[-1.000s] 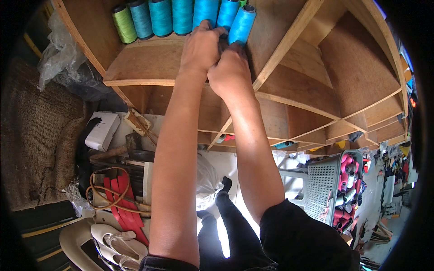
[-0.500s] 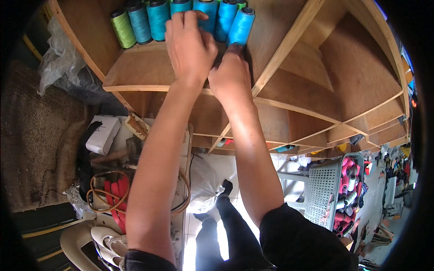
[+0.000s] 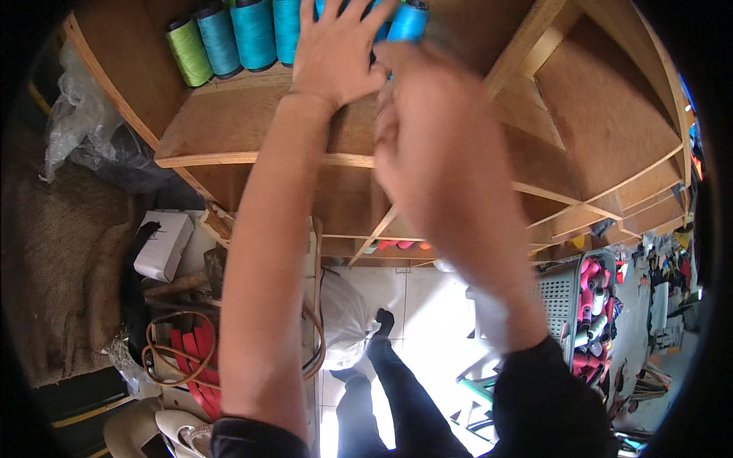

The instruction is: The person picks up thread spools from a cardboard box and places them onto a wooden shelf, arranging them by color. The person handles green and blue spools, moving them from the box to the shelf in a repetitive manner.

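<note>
Left hand is lying fingers spread, flat against the blue thread cones at the back of the wooden shelf. Cones are standing in a row, long axes pointing up-frame. Right hand is blurring just right of them; can't tell its grip. Green cone is sitting leftmost in the row.

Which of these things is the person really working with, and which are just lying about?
In use:
left hand flat on the blue spools
right hand, blurred, near them
wooden shelf

Lying about:
green spool
grey crate of spools
white box
plastic bag
red straps
</note>
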A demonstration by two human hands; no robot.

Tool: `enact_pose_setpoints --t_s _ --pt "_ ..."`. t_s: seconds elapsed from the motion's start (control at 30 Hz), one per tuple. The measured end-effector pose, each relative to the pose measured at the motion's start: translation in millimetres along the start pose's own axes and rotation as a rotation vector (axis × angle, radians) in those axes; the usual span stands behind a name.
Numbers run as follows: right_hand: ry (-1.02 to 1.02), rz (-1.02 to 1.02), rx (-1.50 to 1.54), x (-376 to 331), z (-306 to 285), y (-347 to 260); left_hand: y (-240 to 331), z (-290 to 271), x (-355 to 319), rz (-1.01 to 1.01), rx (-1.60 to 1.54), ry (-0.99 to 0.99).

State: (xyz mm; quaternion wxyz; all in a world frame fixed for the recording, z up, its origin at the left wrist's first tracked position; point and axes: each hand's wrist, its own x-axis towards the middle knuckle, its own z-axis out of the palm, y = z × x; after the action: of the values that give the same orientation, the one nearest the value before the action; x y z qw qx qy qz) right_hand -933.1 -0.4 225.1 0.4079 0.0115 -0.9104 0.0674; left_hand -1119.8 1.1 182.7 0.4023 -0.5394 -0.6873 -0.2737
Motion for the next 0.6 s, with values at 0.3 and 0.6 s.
enact_pose_setpoints --t_s 0.3,0.6 --pt "-0.494 -0.177 -0.866 117 14 85 9 10 5 -0.042 0.055 -0.02" --pt "-0.696 0.098 -0.844 140 47 77 -4 3 -11 -0.055 0.045 -0.045"
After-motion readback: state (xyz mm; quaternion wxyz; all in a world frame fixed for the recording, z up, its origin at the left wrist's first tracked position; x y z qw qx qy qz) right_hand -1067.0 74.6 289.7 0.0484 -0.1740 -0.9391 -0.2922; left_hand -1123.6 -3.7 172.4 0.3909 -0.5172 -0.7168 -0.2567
